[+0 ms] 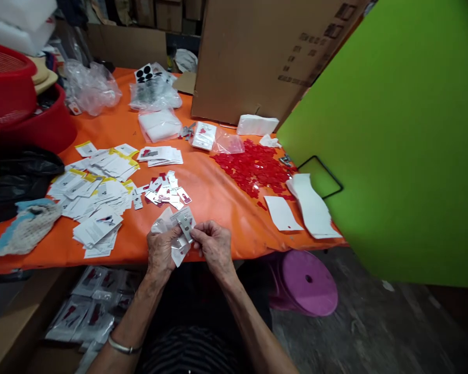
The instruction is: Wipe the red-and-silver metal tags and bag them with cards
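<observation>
My left hand point(162, 249) is closed on a clear plastic bag point(178, 252) and a printed paper slip point(183, 213), just over the front edge of the table. A small grey flat piece with round dots point(185, 226) lies against the slip. My right hand point(214, 244) pinches the side of this grey piece between thumb and forefinger. Just beyond my hands is a small heap of white and dark red tags point(167, 189). Left of them spreads a big pile of printed cards point(97, 200), some edged in yellow.
Red plastic pieces point(253, 166) cover the right of the orange table point(206, 182). White sheets point(314, 205) lie by a green panel point(393, 145). A tall carton point(257, 62) stands behind. Below are a purple stool point(310, 283) and a box of filled bags point(88, 311).
</observation>
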Demonstrator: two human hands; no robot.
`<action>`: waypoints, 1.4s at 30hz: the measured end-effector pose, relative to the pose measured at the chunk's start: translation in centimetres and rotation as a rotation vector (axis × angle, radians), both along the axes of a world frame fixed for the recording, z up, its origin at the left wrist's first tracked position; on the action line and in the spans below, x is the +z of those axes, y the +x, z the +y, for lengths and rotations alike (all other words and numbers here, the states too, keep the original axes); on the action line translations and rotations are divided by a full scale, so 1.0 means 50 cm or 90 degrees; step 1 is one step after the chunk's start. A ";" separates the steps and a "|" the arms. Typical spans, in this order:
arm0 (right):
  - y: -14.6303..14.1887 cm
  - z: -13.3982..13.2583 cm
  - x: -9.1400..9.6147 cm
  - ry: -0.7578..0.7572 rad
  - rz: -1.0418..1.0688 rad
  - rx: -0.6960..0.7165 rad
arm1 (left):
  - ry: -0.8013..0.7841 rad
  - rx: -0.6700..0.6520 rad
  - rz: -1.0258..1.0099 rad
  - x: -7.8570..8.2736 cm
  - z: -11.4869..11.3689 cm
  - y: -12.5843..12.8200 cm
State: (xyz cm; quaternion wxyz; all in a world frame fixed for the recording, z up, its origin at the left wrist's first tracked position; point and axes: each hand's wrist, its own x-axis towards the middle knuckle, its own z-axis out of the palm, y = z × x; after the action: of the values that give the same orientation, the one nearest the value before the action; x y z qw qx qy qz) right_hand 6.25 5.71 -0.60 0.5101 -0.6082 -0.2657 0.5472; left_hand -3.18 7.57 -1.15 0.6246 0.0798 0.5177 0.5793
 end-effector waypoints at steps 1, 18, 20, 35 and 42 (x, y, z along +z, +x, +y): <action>0.002 -0.001 -0.005 0.002 0.003 -0.023 | -0.004 -0.016 -0.005 0.001 0.000 0.007; 0.392 0.111 -0.050 -0.133 -0.959 0.135 | -0.005 -0.116 0.115 -0.003 0.033 0.084; 0.413 0.129 -0.049 -0.137 -0.941 0.201 | -0.008 -0.128 0.119 -0.002 0.032 0.084; 0.425 0.154 -0.026 -0.110 -0.940 0.252 | 0.011 -0.148 0.139 -0.035 0.032 0.070; 0.284 0.077 0.026 0.147 -0.309 -0.022 | 0.030 -0.149 0.133 -0.038 0.030 0.069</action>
State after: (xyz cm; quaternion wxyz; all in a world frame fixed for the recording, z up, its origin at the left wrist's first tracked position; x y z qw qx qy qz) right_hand 20.43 9.58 0.69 0.5067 -0.6639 -0.4300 0.3428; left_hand 0.27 9.09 -3.07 0.6283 0.2141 0.5535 0.5030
